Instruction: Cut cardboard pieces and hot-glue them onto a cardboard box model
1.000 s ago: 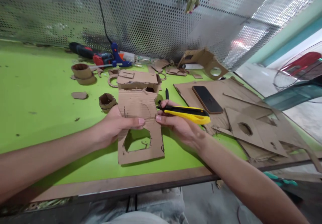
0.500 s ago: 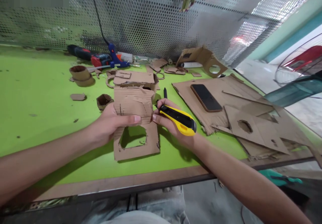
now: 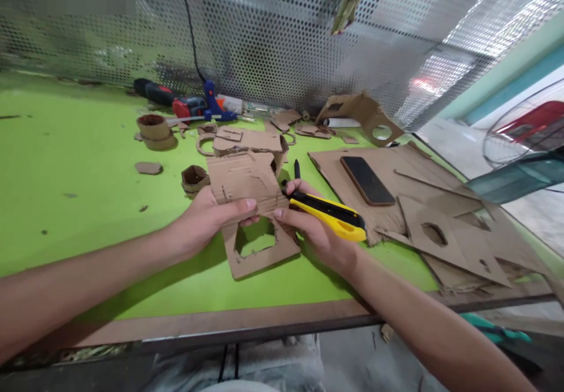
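Note:
A torn-edged piece of cardboard (image 3: 242, 180) is pinched in my left hand (image 3: 211, 218), thumb on its upper face. My right hand (image 3: 315, 221) has its thumb on the same piece's right edge, while a yellow and black utility knife (image 3: 328, 213) lies across that hand, pointing up-left. Whether the blade is out, I cannot tell. Beneath the piece, a cardboard panel with a rough square cutout (image 3: 267, 255) sits at a slant, green tabletop showing through. Just behind stands a small cardboard box (image 3: 251, 139). A black pen (image 3: 296, 169) is near the right fingers.
A phone (image 3: 367, 180) lies on stacked cardboard sheets (image 3: 328, 160) to the right. Cardboard rings (image 3: 155, 133) and a hexagonal tube (image 3: 194, 179) stand left. Along the mesh wall are a drill (image 3: 171, 99), a blue glue gun (image 3: 214, 105) and scraps.
The panel with the cutout has turned and now sits slanted under the held piece. Both hands keep their hold, and the camera view has shifted slightly.

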A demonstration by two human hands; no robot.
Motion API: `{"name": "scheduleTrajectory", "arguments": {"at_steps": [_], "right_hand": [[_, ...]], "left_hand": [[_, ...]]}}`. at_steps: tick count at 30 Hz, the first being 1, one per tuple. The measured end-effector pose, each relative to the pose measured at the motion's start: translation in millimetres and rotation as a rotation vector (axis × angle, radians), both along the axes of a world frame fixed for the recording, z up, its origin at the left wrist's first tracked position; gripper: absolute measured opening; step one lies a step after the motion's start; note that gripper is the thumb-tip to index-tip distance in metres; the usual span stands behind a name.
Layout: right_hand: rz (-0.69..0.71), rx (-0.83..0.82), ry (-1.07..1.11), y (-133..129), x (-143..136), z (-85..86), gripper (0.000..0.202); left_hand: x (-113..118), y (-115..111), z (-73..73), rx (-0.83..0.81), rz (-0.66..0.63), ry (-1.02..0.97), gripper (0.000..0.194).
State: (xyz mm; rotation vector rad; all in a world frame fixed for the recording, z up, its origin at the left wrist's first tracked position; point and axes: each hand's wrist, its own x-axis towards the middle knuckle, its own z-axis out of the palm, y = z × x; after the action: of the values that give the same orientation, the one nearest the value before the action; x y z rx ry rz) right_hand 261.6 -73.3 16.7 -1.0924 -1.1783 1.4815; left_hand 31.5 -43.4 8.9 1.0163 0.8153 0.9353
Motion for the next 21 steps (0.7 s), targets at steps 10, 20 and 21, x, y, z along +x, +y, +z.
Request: {"name": "scheduleTrajectory", "arguments": {"at_steps": [10, 20, 21], "right_hand": [[0.077, -0.132, 0.234, -0.5, -8.2, -0.1, 0.059], [0.28, -0.039, 0.144, 10.0, 5.8, 1.9, 0.053], [0.301, -0.032, 0.132, 10.2, 7.4, 1.8, 0.053]], "left_hand": [[6.6, -4.8, 6.1, 0.007, 0.012, -0.004, 0.029], [6.9, -9.8, 10.1, -0.081, -0.056, -0.098, 0.038], [6.5, -10.7, 10.2, -0.084, -0.061, -0.106, 0.038]]}}
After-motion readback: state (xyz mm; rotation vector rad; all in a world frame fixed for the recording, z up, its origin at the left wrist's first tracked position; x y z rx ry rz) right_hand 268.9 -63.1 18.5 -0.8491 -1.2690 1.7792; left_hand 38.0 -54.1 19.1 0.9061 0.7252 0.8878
